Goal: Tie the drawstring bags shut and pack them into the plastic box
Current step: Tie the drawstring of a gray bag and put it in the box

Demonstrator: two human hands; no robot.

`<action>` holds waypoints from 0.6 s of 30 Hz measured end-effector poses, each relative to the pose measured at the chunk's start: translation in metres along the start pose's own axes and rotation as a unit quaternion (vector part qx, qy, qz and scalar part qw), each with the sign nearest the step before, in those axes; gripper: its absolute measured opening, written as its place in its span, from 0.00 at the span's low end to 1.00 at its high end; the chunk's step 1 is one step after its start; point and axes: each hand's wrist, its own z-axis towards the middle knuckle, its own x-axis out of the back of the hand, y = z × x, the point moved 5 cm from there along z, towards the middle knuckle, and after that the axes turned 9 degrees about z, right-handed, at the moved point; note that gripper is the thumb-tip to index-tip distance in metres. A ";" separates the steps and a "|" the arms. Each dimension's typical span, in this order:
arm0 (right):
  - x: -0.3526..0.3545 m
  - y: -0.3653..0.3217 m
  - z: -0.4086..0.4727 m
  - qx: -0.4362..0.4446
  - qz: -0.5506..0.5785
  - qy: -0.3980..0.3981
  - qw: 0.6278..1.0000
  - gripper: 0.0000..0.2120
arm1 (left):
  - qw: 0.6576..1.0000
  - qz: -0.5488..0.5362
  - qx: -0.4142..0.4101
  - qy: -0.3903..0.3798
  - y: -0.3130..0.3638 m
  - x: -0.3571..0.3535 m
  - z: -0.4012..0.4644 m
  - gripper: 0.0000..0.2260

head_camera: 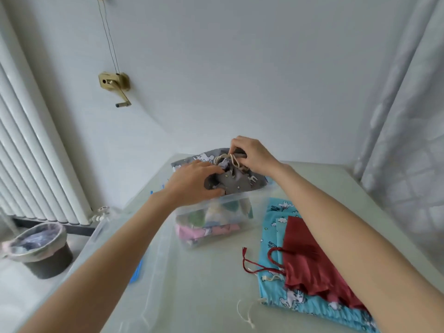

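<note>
Packing gray bag (236,180) atop full box (216,212); my left hand (192,182) and right hand (252,156) fingers clamp it; blue bag (271,239) and red bag (305,258) remain.

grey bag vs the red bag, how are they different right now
The grey bag sits on top of the plastic box; the red bag lies flat on the blue bags on the table. The grey one is bunched and gripped by both hands, left hand and right hand; the red one is untouched. Grey has a cream cord and white print; red has a red cord and looks plain. Both are fabric drawstring bags.
</note>
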 end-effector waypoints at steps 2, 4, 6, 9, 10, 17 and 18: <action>-0.018 0.009 0.004 -0.010 -0.020 -0.037 0.999 0.06 | 0.998 -0.015 0.023 -0.050 -0.015 -0.007 0.001 0.19; -0.032 0.017 0.007 -0.023 -0.037 -0.066 0.997 0.07 | 0.997 -0.039 0.039 -0.046 -0.029 -0.010 0.004 0.18; -0.041 0.023 0.009 -0.049 -0.055 -0.126 0.989 0.05 | 0.996 -0.059 0.050 -0.034 -0.039 -0.012 0.009 0.19; -0.040 0.028 0.011 -0.099 -0.057 -0.211 0.971 0.08 | 0.994 -0.047 0.050 -0.080 -0.043 -0.025 0.018 0.26; -0.035 0.028 0.011 -0.111 -0.039 -0.211 0.970 0.10 | 0.993 -0.036 0.048 -0.105 -0.042 -0.032 0.022 0.28; -0.044 0.032 0.002 -0.097 -0.080 -0.241 0.962 0.21 | 0.975 -0.009 0.026 -0.223 -0.030 -0.070 0.042 0.34; -0.051 0.034 0.001 -0.103 -0.102 -0.262 0.954 0.21 | 0.973 0.004 0.027 -0.229 -0.030 -0.070 0.043 0.34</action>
